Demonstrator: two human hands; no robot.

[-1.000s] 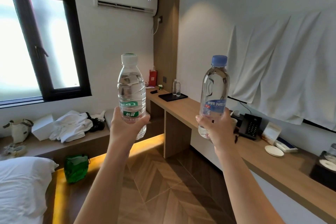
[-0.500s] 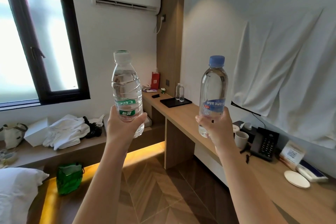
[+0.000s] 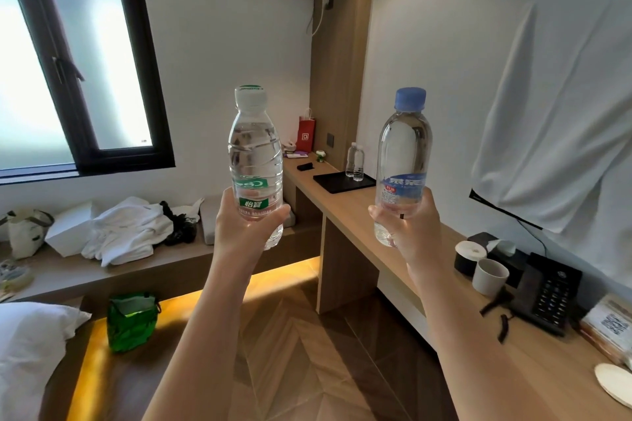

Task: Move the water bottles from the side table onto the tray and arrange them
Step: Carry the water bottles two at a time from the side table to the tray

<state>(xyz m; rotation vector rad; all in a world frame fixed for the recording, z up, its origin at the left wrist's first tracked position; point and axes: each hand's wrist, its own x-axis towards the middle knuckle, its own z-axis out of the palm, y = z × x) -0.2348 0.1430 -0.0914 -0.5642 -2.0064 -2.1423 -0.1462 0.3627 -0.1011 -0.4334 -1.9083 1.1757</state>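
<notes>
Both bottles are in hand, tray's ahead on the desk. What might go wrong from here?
1. Two small bottles already stand at the black tray's far edge; setting the green-label bottle or blue-cap bottle down nearby may topple them.
2. The left hand and right hand each grip low on their bottle, so a top-heavy bottle could tilt or slip.

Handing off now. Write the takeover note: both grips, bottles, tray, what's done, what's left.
Left grip holds the clear plastic bottle with white cap and green label, upright, midair.
Right grip holds the clear blue-capped plastic bottle, upright, midair.
Done: two small clear bottles stand on the flat black tray, far along the wooden desk.
Left: set both held bottles there and arrange.
</notes>
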